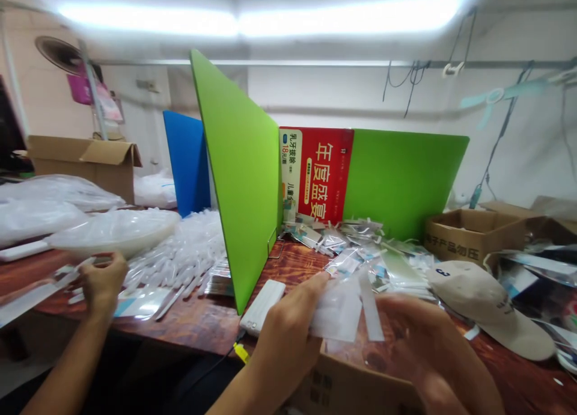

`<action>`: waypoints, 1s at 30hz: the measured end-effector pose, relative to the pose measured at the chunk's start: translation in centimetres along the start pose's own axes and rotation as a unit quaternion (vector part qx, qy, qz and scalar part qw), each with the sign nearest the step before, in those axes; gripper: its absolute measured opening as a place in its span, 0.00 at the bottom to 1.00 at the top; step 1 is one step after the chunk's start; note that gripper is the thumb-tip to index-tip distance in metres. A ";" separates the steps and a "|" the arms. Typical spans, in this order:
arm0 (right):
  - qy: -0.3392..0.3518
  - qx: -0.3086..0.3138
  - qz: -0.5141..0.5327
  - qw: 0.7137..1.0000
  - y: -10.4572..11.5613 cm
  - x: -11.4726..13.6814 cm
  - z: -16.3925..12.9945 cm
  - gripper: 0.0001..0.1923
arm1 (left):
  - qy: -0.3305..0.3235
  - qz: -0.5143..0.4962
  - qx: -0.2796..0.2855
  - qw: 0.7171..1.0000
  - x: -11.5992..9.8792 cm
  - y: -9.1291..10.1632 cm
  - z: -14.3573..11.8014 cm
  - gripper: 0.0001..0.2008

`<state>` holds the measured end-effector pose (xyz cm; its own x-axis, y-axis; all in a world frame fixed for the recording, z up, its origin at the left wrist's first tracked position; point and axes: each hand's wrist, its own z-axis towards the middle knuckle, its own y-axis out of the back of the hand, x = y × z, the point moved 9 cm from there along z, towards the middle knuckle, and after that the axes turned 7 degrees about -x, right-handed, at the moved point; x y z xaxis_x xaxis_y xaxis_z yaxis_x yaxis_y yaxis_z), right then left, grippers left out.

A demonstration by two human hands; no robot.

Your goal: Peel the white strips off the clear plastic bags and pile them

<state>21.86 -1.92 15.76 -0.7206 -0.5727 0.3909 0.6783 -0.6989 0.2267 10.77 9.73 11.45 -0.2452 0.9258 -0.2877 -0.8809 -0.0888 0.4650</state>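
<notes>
Clear plastic, a small packet (pixel 337 310), is pinched between the left hand (pixel 288 337) and the right hand (pixel 417 337), both blurred, near the middle of the wooden tabletop (pixel 193 322). Just beyond lies a heap of similar packets (pixel 360 246). Two green dividers (pixel 243 168) stand behind, with one red poster (pixel 318 171) between them printed in white Chinese characters and "18". One beige cap (pixel 487 304) at right shows a "3". One white power bank (pixel 262 307) lies just left of the hands. At far left, another person's hand (pixel 103 282) touches clear tubes (pixel 180 258). The cardboard box (pixel 473 234) at right carries printed Chinese writing.
</notes>
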 end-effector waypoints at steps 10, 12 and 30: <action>0.233 0.061 -0.130 0.962 -0.8 2.7 -2.0 0.08 | -0.038 0.000 -0.008 0.999 -1.4 1.0 -3.1 0.31; 0.250 0.066 -0.141 0.956 -1.1 2.5 -2.6 0.10 | -0.054 0.023 -0.003 0.998 -1.6 1.2 -3.2 0.31; 0.284 0.219 -0.166 0.919 -5.1 1.9 -6.4 0.15 | -0.098 0.107 0.035 0.989 -4.4 1.9 -4.9 0.25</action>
<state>16.12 -2.19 9.66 -0.7723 -0.5771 -0.2655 0.3106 -0.7076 0.6347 8.20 3.64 9.50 -0.3342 0.9424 -0.0114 -0.7853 -0.2717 0.5562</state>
